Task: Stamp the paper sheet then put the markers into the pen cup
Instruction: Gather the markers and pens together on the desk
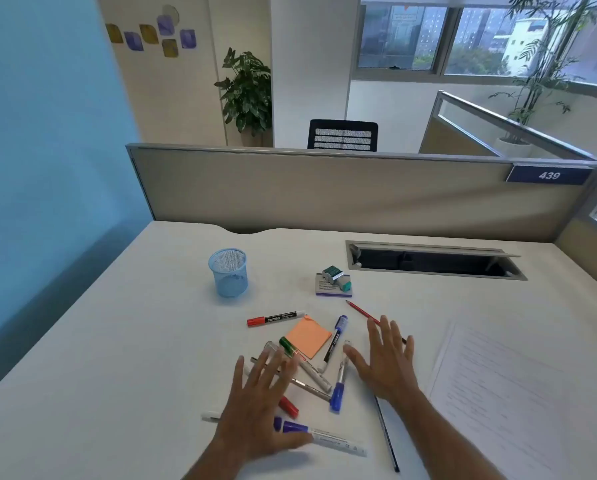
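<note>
Several markers lie scattered at the desk's middle, among them a red-capped marker (275,318), a blue-capped marker (335,337) and a green-capped marker (299,361). My left hand (260,407) hovers flat over the near markers with fingers spread, holding nothing. My right hand (385,360) is also spread and empty, just right of the pile. The printed paper sheet (518,386) lies at the right. A teal stamp (337,278) rests on its ink pad (330,289) beyond the markers. The blue mesh pen cup (228,273) stands upright at the far left.
An orange sticky-note pad (307,337) lies among the markers. A red pencil (361,311) runs under my right hand, and a dark pencil (387,434) lies near the front. An open cable slot (432,260) is at the back right, before the grey partition (324,188).
</note>
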The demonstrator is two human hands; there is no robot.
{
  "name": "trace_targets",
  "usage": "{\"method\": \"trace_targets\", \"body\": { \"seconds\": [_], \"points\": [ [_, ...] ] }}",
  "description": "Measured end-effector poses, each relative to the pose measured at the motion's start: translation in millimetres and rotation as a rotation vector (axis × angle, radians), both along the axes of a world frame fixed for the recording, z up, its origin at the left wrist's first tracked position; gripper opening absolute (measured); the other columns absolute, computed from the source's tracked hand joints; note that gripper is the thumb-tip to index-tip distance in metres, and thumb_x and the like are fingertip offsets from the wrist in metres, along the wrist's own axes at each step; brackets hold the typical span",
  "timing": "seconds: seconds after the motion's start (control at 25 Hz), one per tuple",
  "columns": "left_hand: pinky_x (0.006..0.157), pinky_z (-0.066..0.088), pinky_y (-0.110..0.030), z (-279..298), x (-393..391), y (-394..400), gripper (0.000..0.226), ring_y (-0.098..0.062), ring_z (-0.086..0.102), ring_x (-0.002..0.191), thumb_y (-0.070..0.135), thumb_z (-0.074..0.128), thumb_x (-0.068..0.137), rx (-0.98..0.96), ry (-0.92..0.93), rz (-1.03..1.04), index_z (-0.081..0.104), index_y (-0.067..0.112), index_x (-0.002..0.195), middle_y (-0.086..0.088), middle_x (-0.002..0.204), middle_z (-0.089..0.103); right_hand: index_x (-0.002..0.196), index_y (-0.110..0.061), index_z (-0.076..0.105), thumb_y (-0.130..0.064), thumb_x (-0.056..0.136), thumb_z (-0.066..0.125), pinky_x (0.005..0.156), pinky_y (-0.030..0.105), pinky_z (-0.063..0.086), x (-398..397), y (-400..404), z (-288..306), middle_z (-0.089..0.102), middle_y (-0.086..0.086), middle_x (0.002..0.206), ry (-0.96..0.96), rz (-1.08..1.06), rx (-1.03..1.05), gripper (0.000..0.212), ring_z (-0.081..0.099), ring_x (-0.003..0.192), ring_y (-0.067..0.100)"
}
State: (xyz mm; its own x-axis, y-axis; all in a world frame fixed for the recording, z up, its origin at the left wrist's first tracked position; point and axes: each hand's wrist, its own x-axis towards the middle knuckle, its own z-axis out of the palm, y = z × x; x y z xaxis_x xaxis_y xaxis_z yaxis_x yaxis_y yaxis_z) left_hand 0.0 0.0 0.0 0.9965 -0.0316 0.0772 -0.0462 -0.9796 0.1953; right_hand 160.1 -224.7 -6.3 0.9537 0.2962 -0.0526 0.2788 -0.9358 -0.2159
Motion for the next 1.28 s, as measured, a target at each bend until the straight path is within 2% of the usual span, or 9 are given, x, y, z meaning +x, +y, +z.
{"method": "trace_targets", "body": {
  "seconds": [0.16, 0.48, 0.6, 0.68, 0.84, 0.92, 1.04, 1.2, 1.28],
  "points": [
    [0.105, 0.013, -0.062, -3.7, 2.3, -1.7, 0.12, -0.034, 0.028, 0.143, 0.1, 0.032, 0.06, 0.105, 0.041, -0.11, 0.016, 0.027, 0.155, -0.004, 0.161, 0.022, 0.153, -0.018, 0.002, -0.086, 0.078, 0.009, 0.117, 0.06, 0.001, 20.5, -7.5, 0.7, -0.002, 0.007, 0.163, 0.12, -0.054, -0.001, 0.101, -0.003, 0.149, 0.028],
    [0.108, 0.014, -0.066, -5.9, 21.3, 17.1, 0.108, -0.034, 0.028, 0.144, 0.094, 0.034, 0.069, 0.039, 0.096, 0.032, 0.022, 0.027, 0.154, -0.008, 0.159, 0.026, 0.154, -0.024, 0.004, -0.089, 0.077, 0.01, 0.119, 0.049, -0.005, 8.4, 21.5, -9.5, 0.01, -0.001, 0.163, 0.097, 0.197, 0.118, 0.101, 0.002, 0.149, 0.018],
    [0.111, 0.008, -0.067, -6.0, 31.0, 27.2, 0.112, -0.033, 0.021, 0.147, 0.097, 0.031, 0.066, 0.038, 0.111, 0.073, 0.013, 0.031, 0.154, -0.005, 0.161, 0.02, 0.151, -0.032, -0.012, -0.095, 0.071, 0.021, 0.116, 0.049, -0.015, -7.5, 28.6, -20.9, -0.01, -0.005, 0.162, 0.066, 0.27, 0.1, 0.107, -0.012, 0.148, 0.018],
    [0.113, 0.0, -0.065, -5.9, 37.5, 33.2, 0.116, -0.031, 0.01, 0.149, 0.101, 0.027, 0.062, 0.062, 0.121, 0.086, 0.001, 0.036, 0.154, -0.003, 0.163, 0.01, 0.148, -0.039, -0.02, -0.099, 0.061, 0.03, 0.113, 0.051, -0.021, -15.5, 27.7, -26.1, -0.025, -0.007, 0.159, 0.05, 0.342, 0.066, 0.117, -0.024, 0.145, 0.02],
    [0.112, -0.017, -0.061, -9.8, 53.9, 41.7, 0.124, -0.026, -0.017, 0.148, 0.106, 0.02, 0.051, 0.112, 0.109, 0.071, -0.026, 0.042, 0.146, 0.003, 0.162, -0.014, 0.147, -0.039, -0.021, -0.103, 0.049, 0.039, 0.11, 0.053, -0.026, -22.4, 25.3, -24.5, -0.034, -0.004, 0.156, 0.009, 0.462, -0.002, 0.131, -0.035, 0.141, 0.022],
    [0.112, -0.018, -0.061, -10.0, 63.2, 45.6, 0.129, -0.026, -0.024, 0.146, 0.108, 0.023, 0.045, 0.106, 0.118, 0.04, -0.029, 0.043, 0.144, 0.003, 0.16, -0.022, 0.149, -0.037, -0.016, -0.102, 0.05, 0.038, 0.112, 0.051, -0.024, -23.0, 28.7, -21.0, -0.035, -0.003, 0.155, 0.004, 0.499, -0.007, 0.131, -0.035, 0.141, 0.02],
    [0.112, -0.018, -0.061, -11.6, 76.9, 53.6, 0.137, -0.028, -0.029, 0.144, 0.109, 0.027, 0.038, 0.078, 0.126, 0.036, -0.029, 0.043, 0.144, -0.001, 0.159, -0.028, 0.152, -0.034, 0.001, -0.101, 0.053, 0.037, 0.117, 0.046, -0.015, -20.8, 36.5, -18.1, -0.032, -0.003, 0.156, 0.031, 0.528, -0.008, 0.125, -0.032, 0.142, 0.015],
    [0.113, -0.015, -0.06, -12.7, 94.6, 62.0, 0.134, -0.027, -0.023, 0.147, 0.108, 0.026, 0.042, 0.012, 0.161, 0.097, -0.031, 0.041, 0.143, -0.003, 0.16, -0.025, 0.151, -0.035, 0.015, -0.101, 0.053, 0.04, 0.115, 0.034, 0.001, -16.8, 42.5, -16.4, -0.027, -0.013, 0.157, 0.091, 0.502, 0.031, 0.12, -0.029, 0.14, 0.005],
    [0.116, -0.008, -0.058, -12.1, 101.2, 64.6, 0.133, -0.024, -0.013, 0.149, 0.107, 0.025, 0.043, -0.015, 0.175, 0.114, -0.026, 0.04, 0.146, 0.001, 0.163, -0.015, 0.149, -0.039, 0.017, -0.099, 0.055, 0.041, 0.114, 0.033, 0.005, -14.9, 43.3, -13.4, -0.025, -0.019, 0.156, 0.117, 0.512, 0.048, 0.114, -0.027, 0.139, 0.0]
  ]
}}
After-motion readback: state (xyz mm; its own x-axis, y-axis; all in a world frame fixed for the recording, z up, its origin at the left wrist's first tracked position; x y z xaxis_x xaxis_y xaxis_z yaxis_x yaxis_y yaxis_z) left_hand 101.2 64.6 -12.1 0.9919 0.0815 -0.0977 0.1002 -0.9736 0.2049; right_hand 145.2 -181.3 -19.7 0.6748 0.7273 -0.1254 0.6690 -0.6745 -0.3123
